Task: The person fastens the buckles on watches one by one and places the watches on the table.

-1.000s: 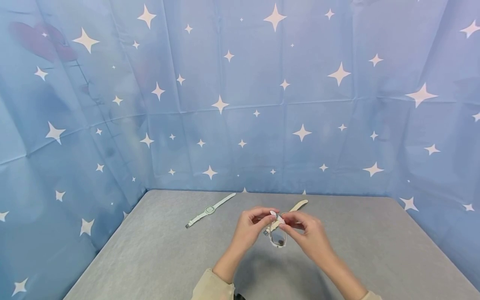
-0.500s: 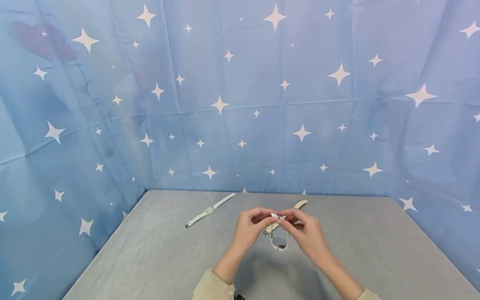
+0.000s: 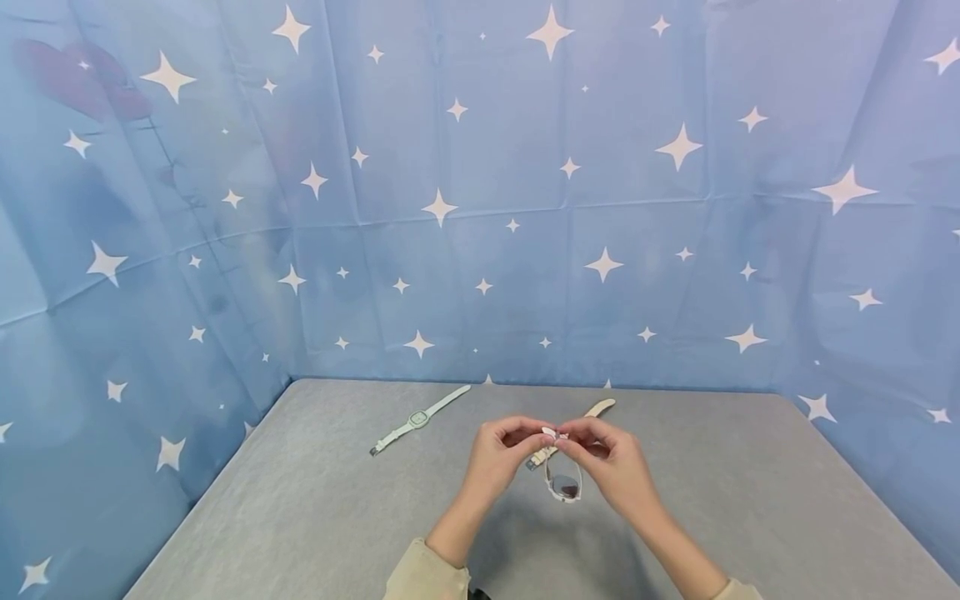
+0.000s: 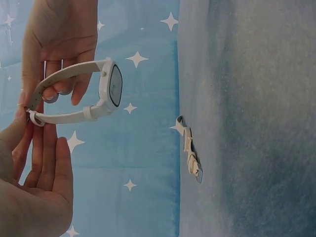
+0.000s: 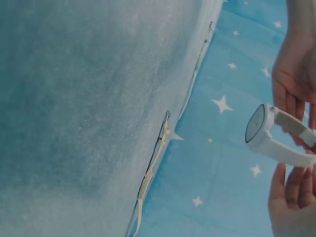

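Note:
Both hands hold a white wristwatch above the table, its strap bent into a loop with the dial hanging at the bottom. The left hand pinches one strap end between thumb and fingers. Close against it, the right hand pinches the other end. In the left wrist view the watch shows its dark-rimmed dial side-on, and the strap ends meet at the fingertips. From the right wrist the same watch is partly cut off by the frame edge. Fingers hide most of the buckle.
Behind the hands a cream-strapped watch lies on the grey table, partly covered by them in the head view. A pale green watch lies stretched out farther left. A blue curtain with white stars hangs along the table's back and sides.
The strap ends have come closer together between the fingers. The hanging dial has shifted slightly right and down. The right hand has drawn in toward the left; the watches on the table stay put.

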Motion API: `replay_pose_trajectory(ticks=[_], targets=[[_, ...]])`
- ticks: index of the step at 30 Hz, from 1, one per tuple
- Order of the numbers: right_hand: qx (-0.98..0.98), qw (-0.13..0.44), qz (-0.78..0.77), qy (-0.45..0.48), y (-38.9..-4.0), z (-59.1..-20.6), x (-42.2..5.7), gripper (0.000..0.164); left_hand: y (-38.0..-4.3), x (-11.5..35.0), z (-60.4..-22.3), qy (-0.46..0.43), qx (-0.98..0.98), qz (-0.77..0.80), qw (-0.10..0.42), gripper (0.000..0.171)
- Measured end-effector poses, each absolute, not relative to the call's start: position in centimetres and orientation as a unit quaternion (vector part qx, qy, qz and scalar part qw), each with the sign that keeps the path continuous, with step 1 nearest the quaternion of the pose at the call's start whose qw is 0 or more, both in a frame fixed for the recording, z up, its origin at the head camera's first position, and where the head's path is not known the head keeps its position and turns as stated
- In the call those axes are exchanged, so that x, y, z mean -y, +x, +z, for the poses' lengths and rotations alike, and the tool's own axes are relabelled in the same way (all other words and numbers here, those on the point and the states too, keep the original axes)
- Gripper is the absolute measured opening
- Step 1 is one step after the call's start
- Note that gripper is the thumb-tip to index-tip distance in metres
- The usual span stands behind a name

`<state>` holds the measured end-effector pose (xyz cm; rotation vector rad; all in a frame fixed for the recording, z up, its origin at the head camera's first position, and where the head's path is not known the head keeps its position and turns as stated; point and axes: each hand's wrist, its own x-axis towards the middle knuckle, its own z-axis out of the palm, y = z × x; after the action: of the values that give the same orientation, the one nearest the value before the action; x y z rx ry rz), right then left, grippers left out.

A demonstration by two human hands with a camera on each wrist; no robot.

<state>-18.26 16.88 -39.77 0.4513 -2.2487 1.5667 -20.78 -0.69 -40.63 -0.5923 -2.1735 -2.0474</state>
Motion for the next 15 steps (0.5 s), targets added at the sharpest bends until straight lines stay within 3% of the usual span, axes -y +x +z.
replay_pose_trajectory(ticks=[15], targets=[[0.799,0.209,0.534,0.181,-18.33,-40.12,-16.92,0.014,-20.49,0.95,-40.39,-0.171,0.733,-0.657,0.051,0.015]])
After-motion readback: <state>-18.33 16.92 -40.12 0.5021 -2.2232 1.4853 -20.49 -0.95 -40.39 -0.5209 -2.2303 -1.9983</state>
